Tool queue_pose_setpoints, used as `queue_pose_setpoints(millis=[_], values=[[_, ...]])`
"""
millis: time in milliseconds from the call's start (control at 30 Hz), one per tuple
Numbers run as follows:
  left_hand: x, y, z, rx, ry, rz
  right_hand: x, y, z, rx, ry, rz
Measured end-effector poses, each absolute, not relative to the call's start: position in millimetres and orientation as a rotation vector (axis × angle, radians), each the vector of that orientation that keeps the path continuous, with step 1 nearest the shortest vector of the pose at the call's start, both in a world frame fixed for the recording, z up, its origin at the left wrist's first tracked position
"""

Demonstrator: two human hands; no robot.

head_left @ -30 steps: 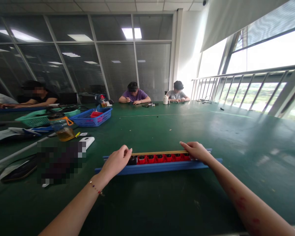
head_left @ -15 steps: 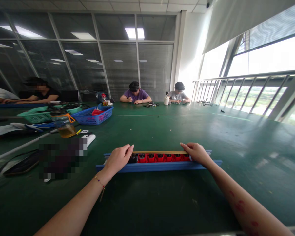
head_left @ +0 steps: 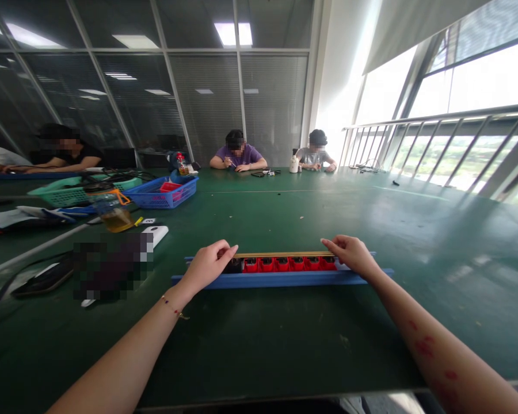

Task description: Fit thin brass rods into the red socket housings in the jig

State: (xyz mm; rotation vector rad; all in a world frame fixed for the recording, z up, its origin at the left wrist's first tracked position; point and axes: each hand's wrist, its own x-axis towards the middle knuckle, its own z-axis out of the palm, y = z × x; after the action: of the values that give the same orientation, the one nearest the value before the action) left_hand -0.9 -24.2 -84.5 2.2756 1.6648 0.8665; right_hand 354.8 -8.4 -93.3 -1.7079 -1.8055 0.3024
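A long blue tray-like channel [head_left: 285, 280] lies crosswise on the table before me. Inside it is a row of several red blocks [head_left: 282, 264] with dark tops, with a black piece [head_left: 235, 266] at the left end. Thin yellowish strips [head_left: 280, 254] run along the far side, above the blocks. My left hand [head_left: 208, 263] is closed in a pinch at their left end, covering part of the channel. At the right end, my right hand [head_left: 353, 255] pinches the same strips between thumb and fingers. The fingertips partly hide the strip ends.
On the left stand a blue basket [head_left: 166, 196], a green basket [head_left: 63, 192] and a bottle of amber liquid [head_left: 117, 218]. A white-ended device [head_left: 157, 234] and a dark phone-like object [head_left: 43, 280] lie nearer. Several people sit at the far side; railing [head_left: 431, 123] lines the right.
The view has tilted down slightly, so everything sits a little higher in the picture. Both hands keep their pinch at the strip ends; the right wrist has shifted slightly.
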Motion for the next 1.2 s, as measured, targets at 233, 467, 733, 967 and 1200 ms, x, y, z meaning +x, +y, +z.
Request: queue_pose_setpoints(millis=[233, 467, 733, 967, 1200], values=[[-4, -23, -81, 2.103, 1.599, 0.85, 356, -7, -95, -1.661, -1.808, 0.417], [-11, -21, -76, 2.043, 1.546, 0.811, 356, -6, -96, -1.665, -1.823, 0.41], [-25, -15, -48, 2.491, 1.558, 0.593, 356, -5, -97, -1.649, -1.848, 0.424], [-21, -19, -17, 2.732, 1.637, 0.61, 355, -7, -93, -1.63, -1.854, 0.444], [-33, 12, -13, 2.775, 1.772, 0.766, 380, -3, -88, -1.595, -1.812, 0.688]])
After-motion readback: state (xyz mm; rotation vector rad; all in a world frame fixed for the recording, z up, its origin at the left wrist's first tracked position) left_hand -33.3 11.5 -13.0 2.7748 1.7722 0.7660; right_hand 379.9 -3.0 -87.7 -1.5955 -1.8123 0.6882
